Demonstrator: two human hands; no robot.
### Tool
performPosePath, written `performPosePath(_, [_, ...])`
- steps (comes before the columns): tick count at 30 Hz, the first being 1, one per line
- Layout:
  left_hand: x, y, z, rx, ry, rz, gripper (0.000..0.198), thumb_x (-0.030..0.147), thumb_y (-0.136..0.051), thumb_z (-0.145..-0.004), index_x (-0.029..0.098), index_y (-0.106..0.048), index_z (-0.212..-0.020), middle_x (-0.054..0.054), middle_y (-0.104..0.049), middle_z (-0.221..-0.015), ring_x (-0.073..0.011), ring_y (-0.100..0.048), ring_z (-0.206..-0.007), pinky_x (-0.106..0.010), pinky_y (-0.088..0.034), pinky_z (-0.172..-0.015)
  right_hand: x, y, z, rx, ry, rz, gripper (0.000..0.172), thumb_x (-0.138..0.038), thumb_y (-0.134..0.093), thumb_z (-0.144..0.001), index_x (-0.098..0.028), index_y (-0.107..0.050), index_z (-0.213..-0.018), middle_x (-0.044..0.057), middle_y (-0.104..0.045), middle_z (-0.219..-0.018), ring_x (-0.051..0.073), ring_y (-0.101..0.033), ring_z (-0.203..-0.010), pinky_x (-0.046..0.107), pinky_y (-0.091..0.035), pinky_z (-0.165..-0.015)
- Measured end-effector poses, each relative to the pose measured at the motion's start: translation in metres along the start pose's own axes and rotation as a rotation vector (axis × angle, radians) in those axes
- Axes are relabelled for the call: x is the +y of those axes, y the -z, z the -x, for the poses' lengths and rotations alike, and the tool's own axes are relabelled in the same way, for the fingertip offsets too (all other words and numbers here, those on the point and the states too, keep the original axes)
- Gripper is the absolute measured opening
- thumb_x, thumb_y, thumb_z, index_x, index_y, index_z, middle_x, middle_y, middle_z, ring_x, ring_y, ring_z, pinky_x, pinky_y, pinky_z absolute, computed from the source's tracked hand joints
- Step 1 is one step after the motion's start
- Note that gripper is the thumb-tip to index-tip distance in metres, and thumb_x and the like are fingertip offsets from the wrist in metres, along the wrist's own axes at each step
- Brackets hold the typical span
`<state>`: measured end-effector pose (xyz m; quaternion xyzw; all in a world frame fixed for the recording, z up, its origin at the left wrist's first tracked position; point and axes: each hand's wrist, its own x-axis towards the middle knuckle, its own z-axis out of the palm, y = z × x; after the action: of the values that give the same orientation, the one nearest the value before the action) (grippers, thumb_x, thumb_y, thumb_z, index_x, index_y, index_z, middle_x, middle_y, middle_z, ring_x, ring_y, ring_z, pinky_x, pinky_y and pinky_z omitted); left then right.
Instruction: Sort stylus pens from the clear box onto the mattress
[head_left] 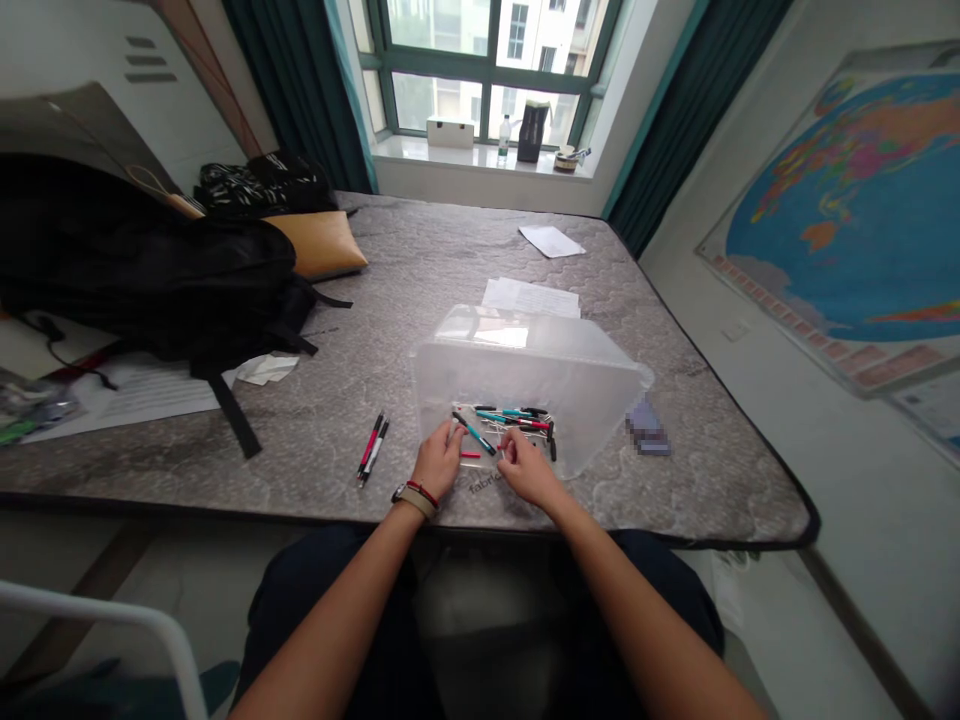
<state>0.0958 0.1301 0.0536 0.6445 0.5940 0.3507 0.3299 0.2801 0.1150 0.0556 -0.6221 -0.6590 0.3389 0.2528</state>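
A clear plastic bin [570,375] lies on the grey mattress-like surface, its mouth facing me, with several pens [517,418] and pen parts inside. Both my hands reach into its mouth. My left hand [439,462], wearing a watch and red band, is closed on a teal and black pen [474,434]. My right hand [527,468] has its fingers pinched together on something small that I cannot make out. Two pens [373,448], one red and one black, lie on the surface left of the bin.
A black backpack [157,285] and a tan cushion [319,243] sit at the left. Papers [531,297] lie behind the bin, another sheet [551,241] farther back. A blurred small object [646,428] rests right of the bin. A white chair rail [112,620] is at lower left.
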Motion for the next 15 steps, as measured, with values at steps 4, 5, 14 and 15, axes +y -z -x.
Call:
performPosePath(4, [0.000, 0.001, 0.006, -0.042, -0.053, 0.070, 0.032, 0.039, -0.042, -0.094, 0.020, -0.067, -0.099, -0.002, -0.069, -0.080, -0.0165, -0.063, -0.076, -0.025, -0.047, -0.069, -0.006, 0.009, 0.001, -0.073, -0.055, -0.468, 0.021, -0.020, -0.050, -0.069, -0.021, -0.060, -0.087, -0.008, -0.045, -0.058, 0.010, -0.043, -0.052, 0.021, -0.038, -0.054])
performPosePath(5, [0.000, 0.001, 0.007, -0.043, -0.073, 0.095, 0.031, 0.038, -0.043, -0.094, 0.020, -0.068, -0.100, -0.003, -0.071, -0.087, -0.0172, -0.064, -0.082, -0.026, -0.048, -0.074, -0.009, 0.012, 0.002, -0.092, -0.091, -0.589, 0.019, -0.022, -0.052, -0.069, -0.020, -0.061, -0.086, -0.007, -0.048, -0.060, 0.010, -0.045, -0.052, 0.022, -0.041, -0.054])
performPosePath(14, [0.000, -0.009, 0.002, -0.036, -0.109, 0.241, 0.040, 0.036, -0.048, -0.094, 0.021, -0.058, -0.129, -0.007, -0.065, -0.125, -0.0208, -0.060, -0.115, -0.035, -0.045, -0.101, -0.016, 0.013, 0.008, -0.178, -0.228, -1.062, 0.027, -0.025, -0.075, -0.065, -0.016, -0.073, -0.090, 0.005, -0.072, -0.087, 0.019, -0.068, -0.084, 0.032, -0.054, -0.079])
performPosePath(15, [0.001, -0.010, 0.001, -0.032, -0.111, 0.249, 0.040, 0.036, -0.048, -0.094, 0.021, -0.057, -0.131, -0.007, -0.064, -0.127, -0.0210, -0.058, -0.118, -0.036, -0.044, -0.102, -0.016, 0.012, 0.007, -0.174, -0.222, -1.051, 0.029, -0.026, -0.077, -0.064, -0.016, -0.073, -0.091, 0.006, -0.073, -0.088, 0.020, -0.068, -0.084, 0.032, -0.054, -0.079])
